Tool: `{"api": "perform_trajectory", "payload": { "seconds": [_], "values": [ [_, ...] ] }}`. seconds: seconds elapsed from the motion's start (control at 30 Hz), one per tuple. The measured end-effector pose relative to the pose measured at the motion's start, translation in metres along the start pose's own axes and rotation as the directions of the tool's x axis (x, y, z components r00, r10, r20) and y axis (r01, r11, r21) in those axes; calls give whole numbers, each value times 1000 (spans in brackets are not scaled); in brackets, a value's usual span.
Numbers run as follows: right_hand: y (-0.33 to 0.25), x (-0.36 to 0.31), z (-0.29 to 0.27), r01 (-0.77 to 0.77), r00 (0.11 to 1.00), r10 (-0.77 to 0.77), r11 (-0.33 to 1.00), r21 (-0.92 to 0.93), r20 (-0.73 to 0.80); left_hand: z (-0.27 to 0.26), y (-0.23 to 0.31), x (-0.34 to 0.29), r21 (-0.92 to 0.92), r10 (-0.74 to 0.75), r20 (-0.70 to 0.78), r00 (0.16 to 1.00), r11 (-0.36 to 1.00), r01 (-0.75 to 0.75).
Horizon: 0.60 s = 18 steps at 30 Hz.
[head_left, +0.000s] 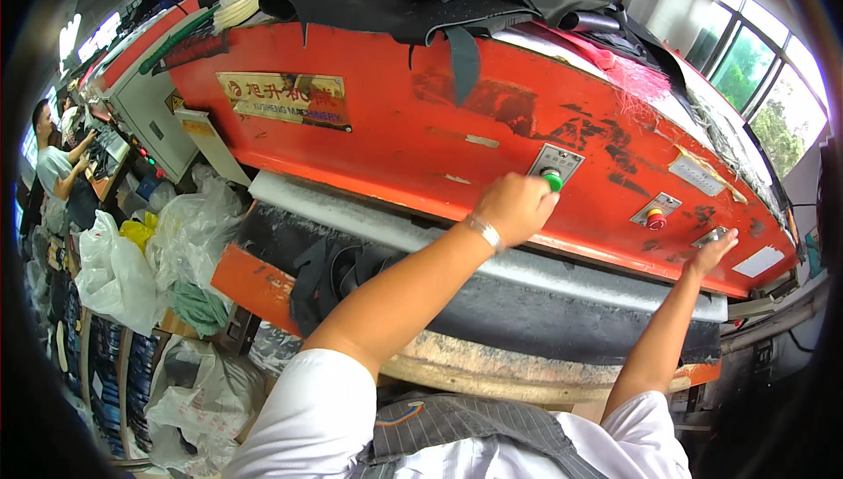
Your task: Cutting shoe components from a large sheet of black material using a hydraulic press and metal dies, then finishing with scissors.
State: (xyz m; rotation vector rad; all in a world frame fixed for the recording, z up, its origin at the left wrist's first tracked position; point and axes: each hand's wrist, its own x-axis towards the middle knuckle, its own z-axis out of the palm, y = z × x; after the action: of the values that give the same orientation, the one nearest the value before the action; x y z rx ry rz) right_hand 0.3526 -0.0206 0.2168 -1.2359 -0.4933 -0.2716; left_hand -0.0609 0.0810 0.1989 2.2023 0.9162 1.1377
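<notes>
My left hand [516, 208] is curled, its wrist in a light band, and it touches the green push button [551, 180] on the front of a big red machine [395, 119]. Farther right, my right hand [711, 252] reaches to a small metal plate [708, 238], its fingers stretched out and covering any button there. Between the hands sits a red emergency-stop button [655, 221]. Below them, a pale horizontal beam [351, 208] runs along the machine, over a dark sheet [509, 308] on the bed. The curled pieces of dark material [338, 277] lie at its left end.
Black sheets of material [413, 5] and pink fibres [637, 75] lie on top of the machine. Plastic bags [118, 273] crowd the left side beside a grey cabinet [154, 123]. Another person [66, 167] stands at the far left. Windows [760, 66] are at right.
</notes>
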Motion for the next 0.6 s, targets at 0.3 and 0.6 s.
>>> {"api": "perform_trajectory", "payload": {
  "seconds": [0.3, 0.6],
  "values": [
    [-53, -37, -57, 111, 873, -111, 993, 29, 474, -46, -2, -255, 135, -301, 605, 737, 951, 278],
    [-76, -357, 63, 328, 143, -190, 935, 135, 971, -18, -3, -301, 356, -253, 89, 963, 911, 206]
  ]
}}
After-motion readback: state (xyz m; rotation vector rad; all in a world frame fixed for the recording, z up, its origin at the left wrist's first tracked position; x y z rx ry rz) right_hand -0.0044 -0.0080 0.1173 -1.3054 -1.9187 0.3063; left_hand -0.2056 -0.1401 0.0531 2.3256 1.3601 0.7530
